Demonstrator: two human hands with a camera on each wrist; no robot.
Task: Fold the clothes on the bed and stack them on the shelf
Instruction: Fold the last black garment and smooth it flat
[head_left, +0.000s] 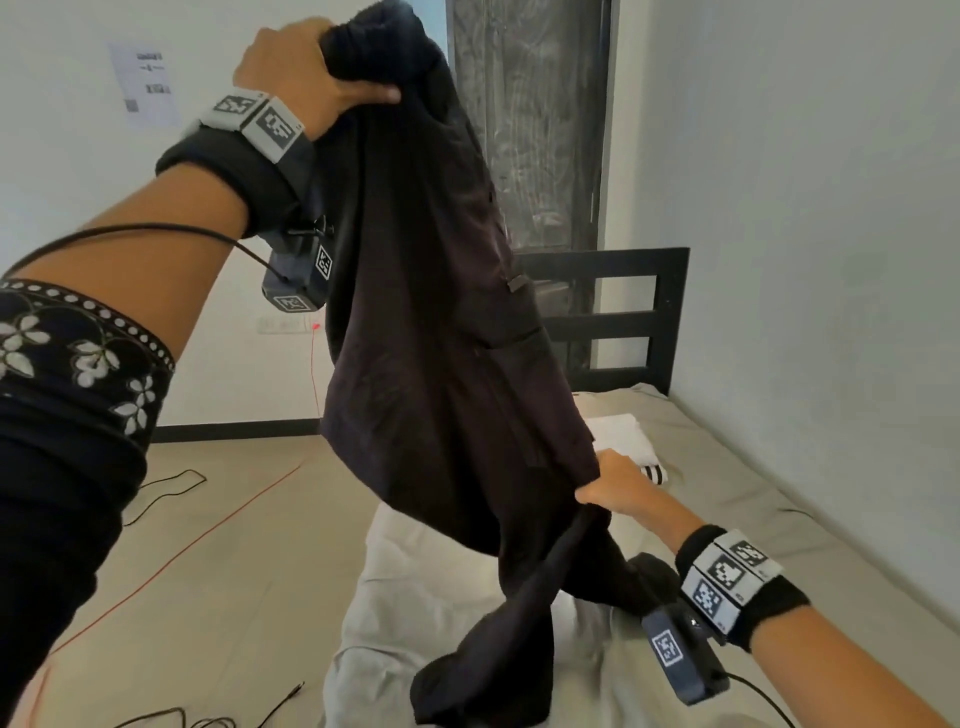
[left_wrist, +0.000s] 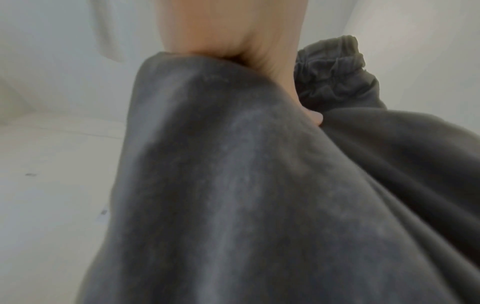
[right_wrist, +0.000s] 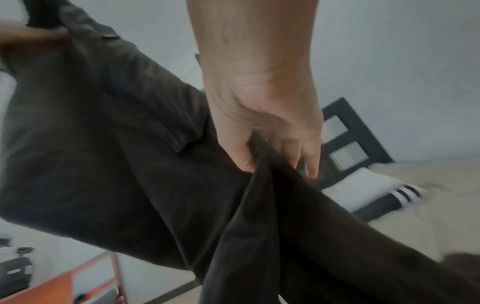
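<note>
Left hand up high, fingers clenched round the gathered waistband of the dark trousers; right hand low, pinching the cloth mid-leg; trousers hang over the bed, legs trailing onto the sheet; folded white garment lies beyond

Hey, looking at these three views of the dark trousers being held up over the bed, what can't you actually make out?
- Shelf: no view clearly shows it.
- Left hand fingers: in the head view, buried in the black trousers' waistband; the left wrist view is blurred.
- Folded white garment with black-and-white striped trim: its near part is hidden behind the trousers in the head view, blurred in the right wrist view.
- Trouser leg ends: cut off by the bottom edge.
</note>
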